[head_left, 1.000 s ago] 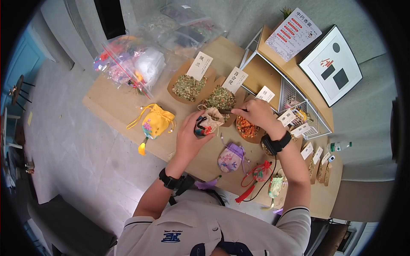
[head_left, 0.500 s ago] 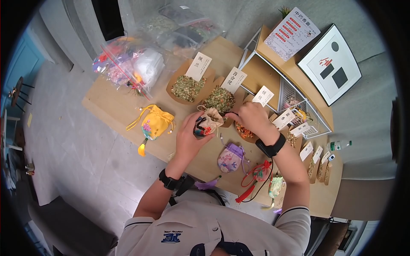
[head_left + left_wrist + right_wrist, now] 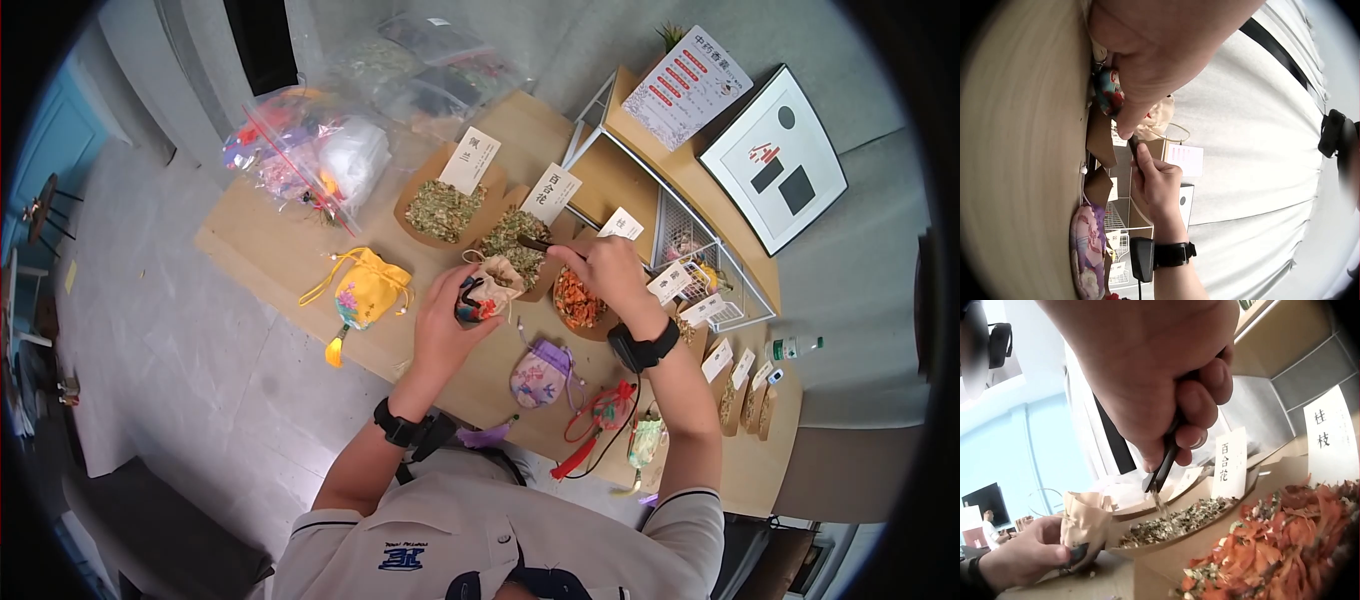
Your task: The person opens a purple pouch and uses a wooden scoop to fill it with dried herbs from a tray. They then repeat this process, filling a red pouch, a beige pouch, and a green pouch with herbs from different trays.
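Slanting down, dark tool, toward herbs

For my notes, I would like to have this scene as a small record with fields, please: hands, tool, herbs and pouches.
Left hand: grips open cream-lined pouch
Right hand: holds dark tool
Tool tip: over green-brown herb heap
Beside that heap: orange heap
Other pouches on table: yellow pouch, purple pouch, red pouch, pale green pouch
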Tool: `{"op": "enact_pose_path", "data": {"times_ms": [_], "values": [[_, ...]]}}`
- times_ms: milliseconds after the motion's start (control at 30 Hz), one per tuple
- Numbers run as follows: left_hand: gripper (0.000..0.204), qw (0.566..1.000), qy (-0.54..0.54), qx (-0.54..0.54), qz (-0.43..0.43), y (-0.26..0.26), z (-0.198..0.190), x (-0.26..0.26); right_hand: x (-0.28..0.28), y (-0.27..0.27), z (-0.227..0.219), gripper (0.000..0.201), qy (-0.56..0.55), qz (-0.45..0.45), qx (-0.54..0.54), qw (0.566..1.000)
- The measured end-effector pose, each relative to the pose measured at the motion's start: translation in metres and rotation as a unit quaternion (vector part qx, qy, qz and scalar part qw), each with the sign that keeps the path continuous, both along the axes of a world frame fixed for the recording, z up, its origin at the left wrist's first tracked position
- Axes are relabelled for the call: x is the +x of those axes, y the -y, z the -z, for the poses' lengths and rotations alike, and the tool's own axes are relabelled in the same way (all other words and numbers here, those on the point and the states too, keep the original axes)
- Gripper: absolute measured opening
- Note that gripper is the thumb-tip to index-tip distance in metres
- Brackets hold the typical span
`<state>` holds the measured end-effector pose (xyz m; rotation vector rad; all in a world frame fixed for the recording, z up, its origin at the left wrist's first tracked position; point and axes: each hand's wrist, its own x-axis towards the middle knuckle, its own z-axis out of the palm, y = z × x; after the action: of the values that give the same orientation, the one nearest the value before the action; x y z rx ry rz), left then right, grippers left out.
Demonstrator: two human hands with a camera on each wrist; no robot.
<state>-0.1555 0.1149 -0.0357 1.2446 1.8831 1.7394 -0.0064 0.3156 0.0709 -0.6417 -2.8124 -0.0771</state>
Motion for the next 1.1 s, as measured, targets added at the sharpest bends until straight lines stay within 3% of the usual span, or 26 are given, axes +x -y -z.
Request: {"op": "enact_pose_path", "data": {"times_ms": [300, 400, 600, 700, 900, 1100], "values": [[0.077, 1.0, 0.008, -0.002, -0.002, 0.001, -0.002, 0.0, -0.003, 0.039, -0.036, 0.04, -0.014, -0.086, -0.062, 0.994], [0.077, 1.0, -0.001, -0.003, -0.002, 0.001, -0.002, 0.0, -0.007, 0.049, -0.037, 0.042, 0.026, -0.101, -0.01, 0.995], [0.077, 1.0, -0.005, 0.001, -0.002, 0.0, 0.0, -0.001, -0.003, 0.033, -0.036, 0.045, 0.008, -0.064, -0.022, 0.998], [0.077, 1.0, -0.006, 0.005, -0.003, 0.001, -0.001, 0.0, 0.004, 0.009, -0.034, 0.039, 0.101, 0.014, 0.014, 0.995], [0.076, 1.0, -0.001, 0.005, -0.001, 0.001, -0.002, 0.001, 0.008, -0.012, -0.02, 0.052, 0.193, 0.027, -0.015, 0.981], [0.076, 1.0, -0.01, 0.004, 0.002, 0.0, -0.001, 0.0, -0.006, -0.005, -0.013, 0.055, 0.217, 0.073, -0.118, 0.966]]}}
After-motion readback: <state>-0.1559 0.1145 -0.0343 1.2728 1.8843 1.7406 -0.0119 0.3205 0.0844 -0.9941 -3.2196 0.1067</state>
